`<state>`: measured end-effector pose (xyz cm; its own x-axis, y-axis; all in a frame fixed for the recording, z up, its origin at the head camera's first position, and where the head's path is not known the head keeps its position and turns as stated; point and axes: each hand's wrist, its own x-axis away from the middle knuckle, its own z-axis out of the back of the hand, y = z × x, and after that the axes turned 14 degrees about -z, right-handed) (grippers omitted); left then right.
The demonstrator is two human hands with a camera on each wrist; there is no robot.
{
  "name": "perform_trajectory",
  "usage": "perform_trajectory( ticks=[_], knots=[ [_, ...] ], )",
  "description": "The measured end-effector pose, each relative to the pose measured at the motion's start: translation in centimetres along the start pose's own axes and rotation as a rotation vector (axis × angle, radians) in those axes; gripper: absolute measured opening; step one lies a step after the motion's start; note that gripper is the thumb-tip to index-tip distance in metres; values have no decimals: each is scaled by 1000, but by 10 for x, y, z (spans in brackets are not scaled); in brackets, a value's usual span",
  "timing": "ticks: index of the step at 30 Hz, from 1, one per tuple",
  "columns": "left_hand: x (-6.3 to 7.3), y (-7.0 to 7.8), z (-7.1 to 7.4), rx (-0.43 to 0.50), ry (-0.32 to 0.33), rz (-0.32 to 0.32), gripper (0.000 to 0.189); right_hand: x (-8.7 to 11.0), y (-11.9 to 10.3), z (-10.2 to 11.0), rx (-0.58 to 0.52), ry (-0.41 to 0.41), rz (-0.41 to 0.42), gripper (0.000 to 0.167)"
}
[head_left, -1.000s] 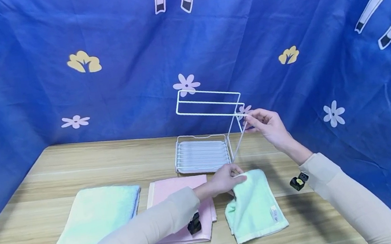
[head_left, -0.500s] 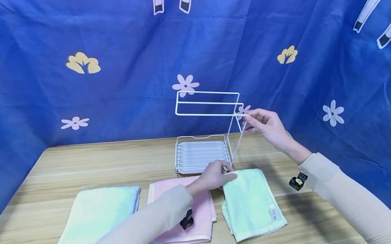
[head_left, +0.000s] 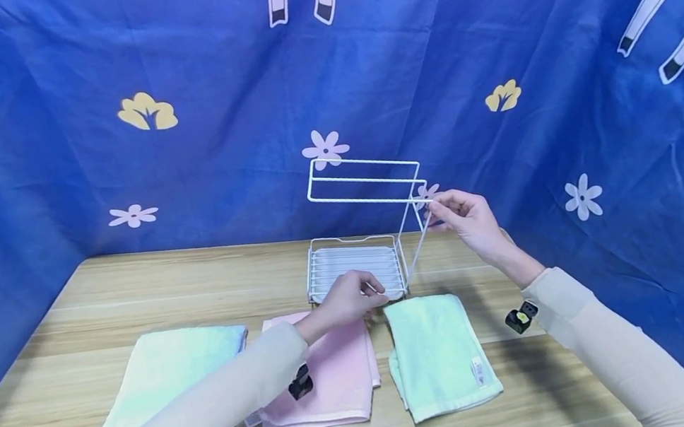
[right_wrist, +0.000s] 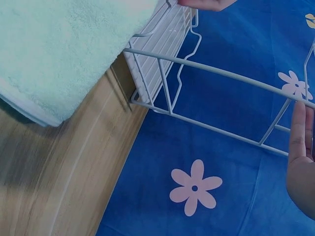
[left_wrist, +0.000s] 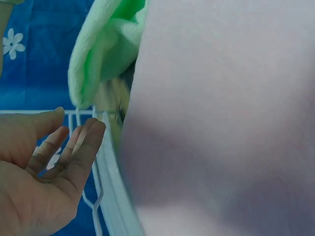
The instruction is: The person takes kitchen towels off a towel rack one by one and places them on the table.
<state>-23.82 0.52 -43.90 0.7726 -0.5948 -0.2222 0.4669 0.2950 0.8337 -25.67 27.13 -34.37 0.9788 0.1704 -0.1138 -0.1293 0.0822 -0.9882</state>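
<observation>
My right hand (head_left: 467, 221) pinches the top front corner of a white wire rack (head_left: 366, 202) between thumb and fingers. The rack stands at the back of the table, with a ribbed white tray (head_left: 354, 262) at its base. Over the tray's front edge hovers my left hand (head_left: 347, 300), fingers loosely bent and apart from the thumb; the left wrist view shows nothing between them. Just right of that hand lies a folded mint green towel (head_left: 443, 358), its label at the lower right. A folded pink towel (head_left: 327, 386) is partly covered by my left forearm.
A pale blue folded towel (head_left: 170, 377) lies at the left, its lower part hidden by my left sleeve. The wooden table (head_left: 196, 278) ends against a blue patterned curtain (head_left: 208, 116) behind and at both sides.
My left hand has let go of the green towel and moved left and back to the tray's front edge. The towel's raised corner now lies flat. My right hand stays on the rack.
</observation>
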Motion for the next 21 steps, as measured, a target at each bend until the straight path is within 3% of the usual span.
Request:
perform_trajectory(
  ticks=[5, 9, 13, 21],
  knots=[
    [10, 1, 23, -1, 26, -21, 11, -1, 2, 0, -23, 26, 20, 12],
    [22, 3, 43, -15, 53, -41, 12, -1, 4, 1, -32, 48, 36, 17],
    [36, 7, 63, 15, 84, -23, 14, 3, 4, 3, -11, 75, 35, 11],
    [67, 16, 103, -23, 148, -23, 18, 19, 2, 11, 62, 138, 15, 24]
  ],
)
